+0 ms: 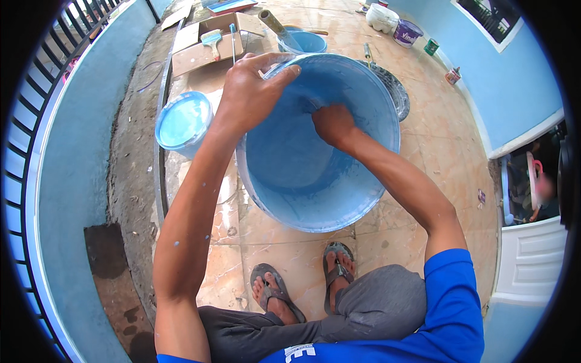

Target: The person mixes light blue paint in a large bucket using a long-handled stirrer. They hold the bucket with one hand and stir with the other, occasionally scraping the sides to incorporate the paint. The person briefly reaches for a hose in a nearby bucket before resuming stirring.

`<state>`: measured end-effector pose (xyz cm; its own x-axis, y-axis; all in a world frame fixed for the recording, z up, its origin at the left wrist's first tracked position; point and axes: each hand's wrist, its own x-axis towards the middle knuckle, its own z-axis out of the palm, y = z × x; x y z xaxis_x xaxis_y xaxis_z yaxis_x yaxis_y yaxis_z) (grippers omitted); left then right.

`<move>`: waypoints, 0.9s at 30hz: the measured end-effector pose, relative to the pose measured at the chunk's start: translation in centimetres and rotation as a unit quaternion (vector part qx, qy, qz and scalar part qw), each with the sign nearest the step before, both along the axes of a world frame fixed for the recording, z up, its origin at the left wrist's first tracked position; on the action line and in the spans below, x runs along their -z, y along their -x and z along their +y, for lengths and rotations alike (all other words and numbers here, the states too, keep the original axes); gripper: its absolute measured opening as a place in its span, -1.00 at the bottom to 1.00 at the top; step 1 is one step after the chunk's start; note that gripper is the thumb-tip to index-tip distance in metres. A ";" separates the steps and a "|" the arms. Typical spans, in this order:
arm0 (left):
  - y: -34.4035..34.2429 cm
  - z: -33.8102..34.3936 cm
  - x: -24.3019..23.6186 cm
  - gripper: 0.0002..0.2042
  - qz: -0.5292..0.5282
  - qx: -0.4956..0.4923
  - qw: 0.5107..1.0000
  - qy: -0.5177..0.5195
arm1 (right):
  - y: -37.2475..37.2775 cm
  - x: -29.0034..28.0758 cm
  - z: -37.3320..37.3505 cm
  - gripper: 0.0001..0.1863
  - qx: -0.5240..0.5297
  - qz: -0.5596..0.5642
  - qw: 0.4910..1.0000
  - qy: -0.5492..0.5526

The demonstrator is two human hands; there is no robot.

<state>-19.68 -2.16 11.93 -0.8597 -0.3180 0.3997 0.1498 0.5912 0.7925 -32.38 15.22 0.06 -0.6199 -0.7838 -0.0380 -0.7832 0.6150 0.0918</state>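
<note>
A large blue-smeared bucket (pixel 357 199) stands tilted before me, its mouth toward me and its inner wall coated with pale blue paint. My left hand (pixel 257 85) grips the far left rim, thumb on the inner side. Inside the bucket, my right hand (pixel 334 125) is closed near the far wall. A small pale bit shows by its fingers, but what it holds is hidden. Left of the bucket is a smaller paint pail (pixel 184 121) with light blue paint at its top.
Beyond stand a cardboard box (pixel 203 57) with a paintbrush (pixel 212 41) on it and a small blue bucket (pixel 311 42). A dark, paint-smeared tray (pixel 396 91) lies to the right. By the right wall are a white jug (pixel 382 19), a purple pail (pixel 407 33) and cans (pixel 431 47).
</note>
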 end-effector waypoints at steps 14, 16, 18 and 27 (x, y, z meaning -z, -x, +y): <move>0.2 2.4 -0.6 -0.50 -0.002 -0.010 0.999 0.053 | -5.3 3.4 -0.3 -0.72 0.031 -0.373 0.911 0.176; 0.4 1.9 0.0 -0.52 0.008 -0.028 0.997 0.066 | -4.7 2.8 -0.7 -0.72 0.008 -0.344 0.905 0.252; 0.4 2.2 -0.5 -0.53 0.007 -0.005 0.999 0.040 | -2.1 3.2 -0.5 -0.73 -0.008 -0.244 0.920 0.306; -0.1 2.3 -0.8 -0.54 -0.004 0.020 1.000 0.013 | -0.7 0.8 2.1 -0.78 -0.006 -0.021 1.000 -0.015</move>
